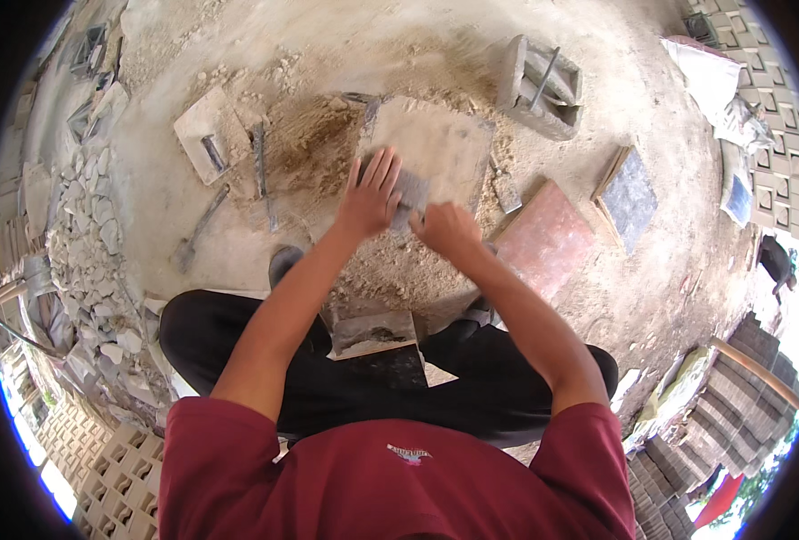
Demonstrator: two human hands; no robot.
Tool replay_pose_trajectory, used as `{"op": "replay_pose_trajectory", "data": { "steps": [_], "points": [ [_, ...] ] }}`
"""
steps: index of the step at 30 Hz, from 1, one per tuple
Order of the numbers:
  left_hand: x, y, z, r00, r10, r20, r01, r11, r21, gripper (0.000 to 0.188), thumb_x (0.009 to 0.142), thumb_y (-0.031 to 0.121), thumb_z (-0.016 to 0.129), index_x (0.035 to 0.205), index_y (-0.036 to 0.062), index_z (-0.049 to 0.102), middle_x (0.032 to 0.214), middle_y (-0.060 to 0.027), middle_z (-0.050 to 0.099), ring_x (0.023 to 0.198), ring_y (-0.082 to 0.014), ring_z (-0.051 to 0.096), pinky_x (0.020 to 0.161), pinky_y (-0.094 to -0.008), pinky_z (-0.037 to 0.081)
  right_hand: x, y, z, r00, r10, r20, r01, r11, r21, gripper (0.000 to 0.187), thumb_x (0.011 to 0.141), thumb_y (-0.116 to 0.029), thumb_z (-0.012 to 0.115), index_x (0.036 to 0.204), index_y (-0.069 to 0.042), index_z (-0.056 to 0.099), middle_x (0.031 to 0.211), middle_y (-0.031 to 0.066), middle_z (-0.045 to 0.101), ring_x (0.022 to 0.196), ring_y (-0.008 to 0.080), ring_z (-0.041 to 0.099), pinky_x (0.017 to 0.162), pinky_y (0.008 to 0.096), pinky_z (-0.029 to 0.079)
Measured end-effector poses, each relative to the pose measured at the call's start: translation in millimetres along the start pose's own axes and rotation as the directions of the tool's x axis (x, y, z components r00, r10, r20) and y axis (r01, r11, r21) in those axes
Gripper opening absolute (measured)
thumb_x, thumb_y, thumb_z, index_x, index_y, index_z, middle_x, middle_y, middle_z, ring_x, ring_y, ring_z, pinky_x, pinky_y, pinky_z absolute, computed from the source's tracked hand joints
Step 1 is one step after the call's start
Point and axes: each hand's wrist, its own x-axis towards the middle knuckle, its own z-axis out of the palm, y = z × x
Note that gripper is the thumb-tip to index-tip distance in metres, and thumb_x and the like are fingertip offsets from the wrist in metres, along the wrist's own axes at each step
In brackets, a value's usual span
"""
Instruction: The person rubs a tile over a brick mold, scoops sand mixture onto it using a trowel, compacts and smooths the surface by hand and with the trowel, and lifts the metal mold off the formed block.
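Now — left hand flat on grey plate, right hand curled close.

Slab: a pale tan, flat, roughly square slab, worn dark grey at its right edge and far left corner; its material is hard to tell under the dusty coat.
Slab's pose: lying flat, broad face up, slightly turned.
Slab's top: mostly even tan, with faint darker patches.
Float: a dark grey, thin, rectangular hand float, probably metal, partly hidden.
Float's place: over the slab's near left part, set slantwise.
Float's tilt: close to flat; full contact with the slab cannot be told.
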Motion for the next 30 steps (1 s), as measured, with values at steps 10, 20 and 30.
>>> {"op": "replay_pose_trajectory", "data": {
  "steps": [10, 20, 30],
  "points": [
    [78, -33, 1, 0.991, -0.029, -0.134, 0.048, 0.989, 0.141, 0.060, 0.098, 0.038, 0.024, 0.149, 0.0095, 0.012, 0.156, -0.0088, 0.010, 0.144, -0.0235, 0.008, 0.116, -0.0498, 0.006, 77, 11, -41, 0.994, -0.088, -0.061, 0.086, 0.996, -0.040, 0.043, 0.093, -0.037, 0.045, 0.094, 0.000, 0.066, 0.093, 0.0232, 0.066, 0.086, 0.0381, 0.066, 0.080, 0.0450, 0.053],
    [-88, 18, 10, 0.985, -0.170, 0.024, 0.168, 0.984, 0.060, 0.060, 0.098, 0.034, 0.029, 0.149, 0.0074, 0.012, 0.156, -0.0106, 0.006, 0.144, -0.0248, 0.006, 0.115, -0.0523, 0.004, -33, -17, 67, 0.987, -0.154, 0.041, 0.155, 0.988, -0.010, 0.040, 0.091, -0.033, 0.048, 0.096, 0.001, 0.067, 0.093, 0.0234, 0.066, 0.085, 0.0372, 0.066, 0.079, 0.0470, 0.053],
    [-26, -40, -114, 0.967, -0.252, 0.023, 0.248, 0.962, 0.117, 0.060, 0.100, 0.039, 0.017, 0.146, 0.0006, 0.019, 0.154, -0.0157, 0.017, 0.143, -0.0280, 0.011, 0.116, -0.0472, 0.007, -38, 14, -1, 0.927, 0.054, -0.371, 0.015, 0.984, 0.180, 0.045, 0.092, -0.032, 0.045, 0.083, 0.006, 0.067, 0.076, 0.0274, 0.065, 0.071, 0.0409, 0.066, 0.069, 0.0464, 0.055]
  ]
}}
